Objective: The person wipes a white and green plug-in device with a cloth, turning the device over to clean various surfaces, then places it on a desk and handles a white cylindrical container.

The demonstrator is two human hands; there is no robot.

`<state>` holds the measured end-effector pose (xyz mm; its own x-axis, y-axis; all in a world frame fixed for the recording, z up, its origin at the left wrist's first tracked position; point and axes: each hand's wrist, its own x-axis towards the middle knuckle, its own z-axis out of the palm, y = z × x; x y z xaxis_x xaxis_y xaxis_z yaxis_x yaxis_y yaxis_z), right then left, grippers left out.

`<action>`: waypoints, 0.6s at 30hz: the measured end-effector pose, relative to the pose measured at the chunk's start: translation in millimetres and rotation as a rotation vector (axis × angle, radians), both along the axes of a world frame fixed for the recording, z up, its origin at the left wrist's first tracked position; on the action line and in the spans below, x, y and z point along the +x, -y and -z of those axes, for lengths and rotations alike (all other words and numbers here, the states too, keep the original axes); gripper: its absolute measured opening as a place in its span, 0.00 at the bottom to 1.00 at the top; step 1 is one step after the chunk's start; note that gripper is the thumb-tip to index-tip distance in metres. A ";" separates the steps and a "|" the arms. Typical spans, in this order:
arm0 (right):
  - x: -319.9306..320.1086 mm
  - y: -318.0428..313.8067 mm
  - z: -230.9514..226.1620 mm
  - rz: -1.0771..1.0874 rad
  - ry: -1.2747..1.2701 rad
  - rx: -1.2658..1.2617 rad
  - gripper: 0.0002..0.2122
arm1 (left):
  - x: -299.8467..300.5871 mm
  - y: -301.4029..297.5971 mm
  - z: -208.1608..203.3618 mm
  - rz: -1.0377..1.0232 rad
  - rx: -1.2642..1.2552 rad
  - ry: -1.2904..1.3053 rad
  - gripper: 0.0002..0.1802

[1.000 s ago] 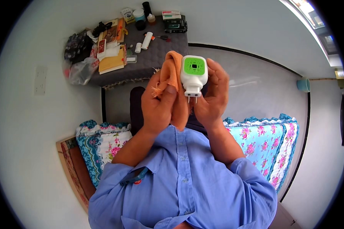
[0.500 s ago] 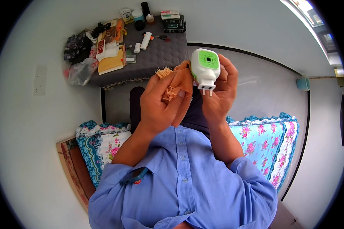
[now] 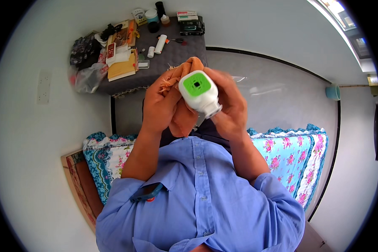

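Head view: left hand [image 3: 159,107], 9 o'clock, clutches orange cloth [image 3: 183,122]; right hand [image 3: 232,105], 3 o'clock, grasps plug-in device [image 3: 200,94], apparently steadying it.

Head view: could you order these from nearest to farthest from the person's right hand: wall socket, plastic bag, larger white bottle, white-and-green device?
1. White-and-green device: at the right hand, on its left side.
2. Larger white bottle: upper left, on the table.
3. Plastic bag: farther left.
4. Wall socket: farthest left.

No lettering is legible; marks on the stacked boxes [image 3: 192,27] at twelve o'clock on the surface [image 3: 177,55] are too small.
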<state>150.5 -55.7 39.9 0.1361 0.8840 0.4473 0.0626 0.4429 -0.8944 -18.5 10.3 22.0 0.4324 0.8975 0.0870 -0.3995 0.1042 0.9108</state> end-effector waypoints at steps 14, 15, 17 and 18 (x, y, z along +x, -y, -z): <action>-20.5 -3.8 10.7 -0.054 -0.516 -0.108 0.37 | 19.0 27.3 -0.5 -0.329 0.342 -0.391 0.22; -17.7 -6.5 14.1 -0.096 -0.546 -0.064 0.38 | 18.7 28.0 -2.8 -0.327 0.342 -0.391 0.22; -11.8 -4.1 13.1 -0.095 -0.553 -0.067 0.38 | 18.1 29.4 -8.9 -0.283 0.483 -0.437 0.22; -9.0 -3.8 7.9 -0.097 -0.553 -0.067 0.38 | 17.0 28.3 -6.9 -0.285 0.483 -0.438 0.22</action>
<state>141.5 -52.0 32.0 0.2507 0.9283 0.2747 -0.4619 0.3641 -0.8088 -1.4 -18.0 28.9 0.2727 0.8857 0.3757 0.0626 -0.4060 0.9117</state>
